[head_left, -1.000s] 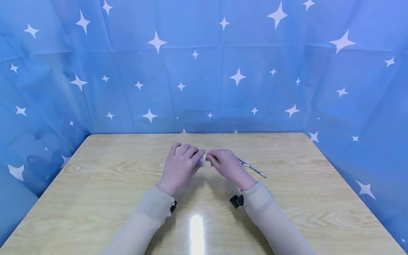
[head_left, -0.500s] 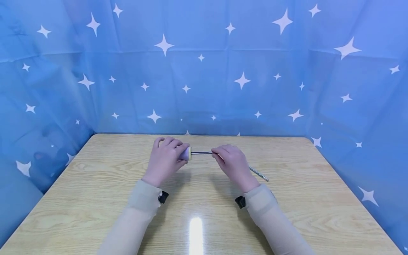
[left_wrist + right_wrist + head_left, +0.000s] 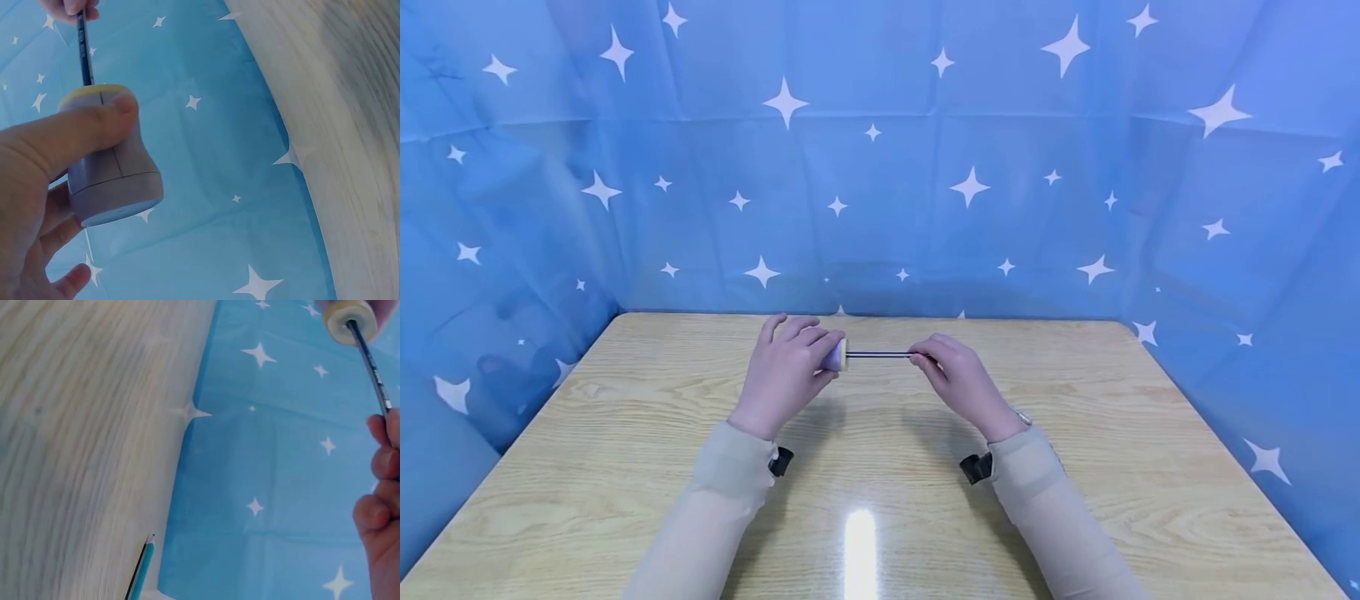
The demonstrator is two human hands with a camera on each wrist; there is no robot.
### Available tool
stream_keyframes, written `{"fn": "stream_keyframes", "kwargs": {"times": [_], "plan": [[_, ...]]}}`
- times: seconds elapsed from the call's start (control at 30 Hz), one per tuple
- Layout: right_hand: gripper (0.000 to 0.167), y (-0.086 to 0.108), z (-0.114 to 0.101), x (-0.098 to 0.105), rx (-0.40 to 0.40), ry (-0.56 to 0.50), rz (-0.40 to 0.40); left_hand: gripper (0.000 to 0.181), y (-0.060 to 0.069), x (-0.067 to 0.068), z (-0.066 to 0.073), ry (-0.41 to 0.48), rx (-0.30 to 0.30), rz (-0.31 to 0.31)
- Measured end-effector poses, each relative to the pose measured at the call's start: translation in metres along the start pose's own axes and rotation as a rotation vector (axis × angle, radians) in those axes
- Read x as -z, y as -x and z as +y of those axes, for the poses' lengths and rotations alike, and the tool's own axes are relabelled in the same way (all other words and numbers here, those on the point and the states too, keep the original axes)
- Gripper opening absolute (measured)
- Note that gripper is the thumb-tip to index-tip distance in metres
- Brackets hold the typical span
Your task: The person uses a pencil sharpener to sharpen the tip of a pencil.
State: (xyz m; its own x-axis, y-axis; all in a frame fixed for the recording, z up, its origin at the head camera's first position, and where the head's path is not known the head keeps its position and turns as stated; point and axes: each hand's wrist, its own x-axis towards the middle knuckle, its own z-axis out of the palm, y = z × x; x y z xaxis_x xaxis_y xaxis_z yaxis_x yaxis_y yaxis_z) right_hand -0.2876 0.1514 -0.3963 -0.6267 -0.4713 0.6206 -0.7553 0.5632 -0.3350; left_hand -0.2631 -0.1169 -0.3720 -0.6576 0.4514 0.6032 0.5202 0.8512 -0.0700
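A small lilac device with a yellow rim (image 3: 115, 150) is gripped between the thumb and fingers of my left hand (image 3: 782, 375). From the hole in its end, seen in the right wrist view, a dark pencil (image 3: 877, 355) sticks out level toward the right. My right hand (image 3: 962, 379) pinches the pencil's other end between thumb and fingertips. In the left wrist view the pencil (image 3: 85, 53) runs up from the device's yellow-rimmed end. How far it reaches inside is hidden.
On the wooden table (image 3: 880, 450) a teal pencil (image 3: 141, 569) lies under my right wrist, mostly covered in the head view. A blue curtain with white stars (image 3: 865, 167) stands behind the table and along both sides.
Since a second ago both hands have moved apart, exposing the dark pencil between them. Over the last half second my right hand has shifted slightly right, covering most of the pencil on the table.
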Motion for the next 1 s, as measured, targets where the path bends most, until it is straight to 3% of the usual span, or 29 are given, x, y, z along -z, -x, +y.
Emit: {"fn": "stream_keyframes", "kwargs": {"times": [0.23, 0.4, 0.6, 0.7, 0.83, 1.0], "plan": [[0.014, -0.004, -0.004, 0.004, -0.154, -0.093, -0.059, 0.038, 0.0, -0.001, 0.003, -0.026, -0.029, 0.097], [0.017, -0.006, -0.004, 0.01, -0.307, -0.213, -0.129, 0.038, -0.002, -0.002, 0.006, -0.051, -0.054, 0.168], [0.024, -0.007, 0.0, 0.014, -0.461, -0.358, -0.24, 0.039, -0.003, -0.001, 0.009, -0.057, -0.072, 0.225], [0.026, -0.007, 0.001, 0.015, -0.512, -0.408, -0.241, 0.04, -0.003, -0.001, 0.008, -0.04, -0.065, 0.236], [0.024, -0.007, -0.001, 0.017, -0.499, -0.4, -0.132, 0.043, -0.002, 0.0, 0.005, -0.011, -0.032, 0.208], [0.02, -0.002, -0.003, 0.023, -0.329, -0.285, 0.042, 0.051, -0.001, 0.002, -0.001, 0.021, 0.024, 0.127]]}}
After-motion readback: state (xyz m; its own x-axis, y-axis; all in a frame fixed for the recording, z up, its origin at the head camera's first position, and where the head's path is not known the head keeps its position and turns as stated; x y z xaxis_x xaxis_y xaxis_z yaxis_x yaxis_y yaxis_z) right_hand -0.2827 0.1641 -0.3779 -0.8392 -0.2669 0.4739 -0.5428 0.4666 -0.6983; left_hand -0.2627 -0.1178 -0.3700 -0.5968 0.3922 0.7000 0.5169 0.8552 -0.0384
